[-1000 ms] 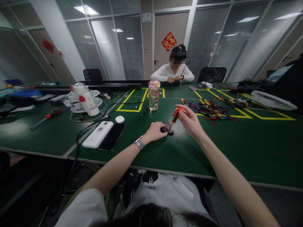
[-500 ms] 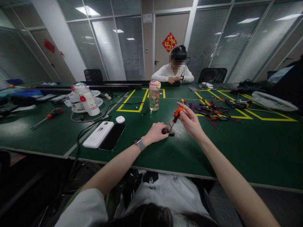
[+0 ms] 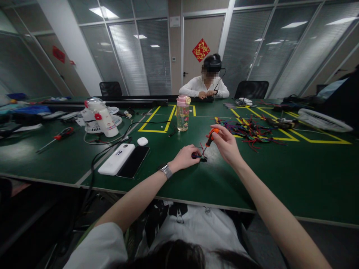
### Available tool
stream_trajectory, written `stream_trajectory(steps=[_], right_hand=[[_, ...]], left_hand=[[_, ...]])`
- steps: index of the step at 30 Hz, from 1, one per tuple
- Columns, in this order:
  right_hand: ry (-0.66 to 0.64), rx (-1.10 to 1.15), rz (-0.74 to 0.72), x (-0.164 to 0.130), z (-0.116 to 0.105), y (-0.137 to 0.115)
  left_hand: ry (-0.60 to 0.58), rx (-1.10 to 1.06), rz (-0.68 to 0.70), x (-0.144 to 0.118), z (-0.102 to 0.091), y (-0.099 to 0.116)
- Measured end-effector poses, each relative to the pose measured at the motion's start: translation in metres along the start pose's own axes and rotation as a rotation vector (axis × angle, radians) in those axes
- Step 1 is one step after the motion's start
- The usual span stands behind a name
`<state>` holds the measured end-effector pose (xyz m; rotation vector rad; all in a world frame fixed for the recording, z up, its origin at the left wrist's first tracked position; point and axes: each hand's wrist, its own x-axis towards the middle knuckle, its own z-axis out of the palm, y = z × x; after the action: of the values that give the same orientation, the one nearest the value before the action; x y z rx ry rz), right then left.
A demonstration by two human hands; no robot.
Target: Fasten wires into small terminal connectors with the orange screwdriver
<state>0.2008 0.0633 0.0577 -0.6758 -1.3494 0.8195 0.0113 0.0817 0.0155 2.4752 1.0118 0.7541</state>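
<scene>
My left hand (image 3: 185, 157) rests on the green table (image 3: 252, 175) and pinches a small black part with red wires (image 3: 201, 156). My right hand (image 3: 226, 144) grips a small screwdriver with an orange-and-black handle (image 3: 209, 138), held upright and tilted, its tip down on the small part. A metal watch sits on my left wrist.
A pile of coloured wired parts (image 3: 248, 131) lies behind my right hand. A pink-capped water bottle (image 3: 183, 113), a white power bank (image 3: 116, 159), a black phone (image 3: 132, 161), a white earbud case (image 3: 142, 141) and a red screwdriver (image 3: 57, 138) lie left. Another person (image 3: 204, 84) sits opposite.
My right hand has shifted slightly on the screwdriver handle, fingers turning a little; my left hand and the small part stay in place.
</scene>
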Motion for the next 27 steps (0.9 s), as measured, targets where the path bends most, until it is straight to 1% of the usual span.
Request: stream_trajectory(steps=[8,14,17,23,27], right_hand=[[-0.044,-0.029,-0.011,-0.0018,-0.0004,-0.0019],[-0.015,-0.041,-0.018,-0.0011,-0.0010,-0.0005],[-0.050,-0.034,0.005,-0.0014,-0.0012,-0.0027],[-0.111,-0.016,0.006,-0.0036,0.0008,-0.0062],[-0.071,-0.003,0.015,-0.0032,0.0014,-0.0037]], left_hand=[[0.003,-0.025,-0.019,0.0000,-0.0010,0.0011],[0.008,-0.028,-0.012,0.0002,0.0004,-0.0014],[0.014,-0.030,-0.014,0.0004,0.0011,-0.0021],[0.008,-0.039,-0.025,0.0001,-0.0002,0.0001],[0.013,-0.046,-0.015,-0.0002,-0.0004,0.0002]])
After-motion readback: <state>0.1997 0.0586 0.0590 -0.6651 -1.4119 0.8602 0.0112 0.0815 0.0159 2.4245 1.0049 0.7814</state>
